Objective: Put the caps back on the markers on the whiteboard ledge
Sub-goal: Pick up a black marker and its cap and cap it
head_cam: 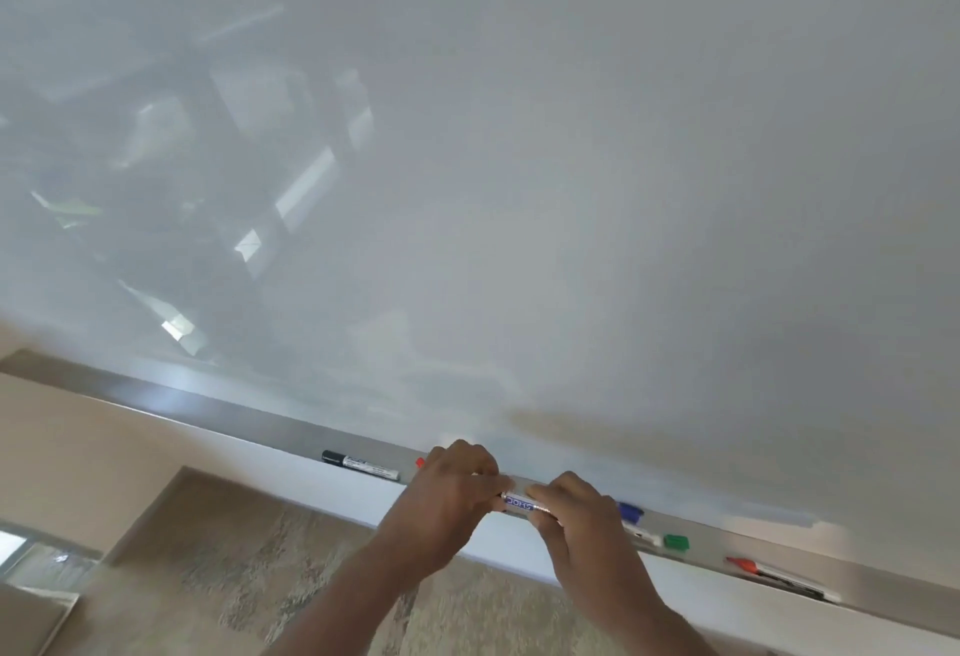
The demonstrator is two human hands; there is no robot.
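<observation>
Both hands pinch one marker [519,502] just over the ledge's [249,419] front edge: left hand [457,489] at one end, right hand [576,518] at the other. Beyond lie a black marker [360,465], blue cap [630,512], green cap [676,542], red marker [769,575]; the ledge's left stretch is bare.

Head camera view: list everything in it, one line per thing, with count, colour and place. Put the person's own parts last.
whiteboard: one, white and glossy, fills the upper view.
ledge: one, grey metal, along the whiteboard's bottom edge.
black marker: one, black cap and white barrel, lying on the ledge left of the hands.
blue cap: one, on the ledge just right of the hands.
green cap: one, on the ledge right of the blue cap.
red marker: one, red end, lying on the ledge far right.
held marker: one, white barrel with blue print, between both hands.
left hand: one, gripping the held marker's left end.
right hand: one, gripping its right end.
</observation>
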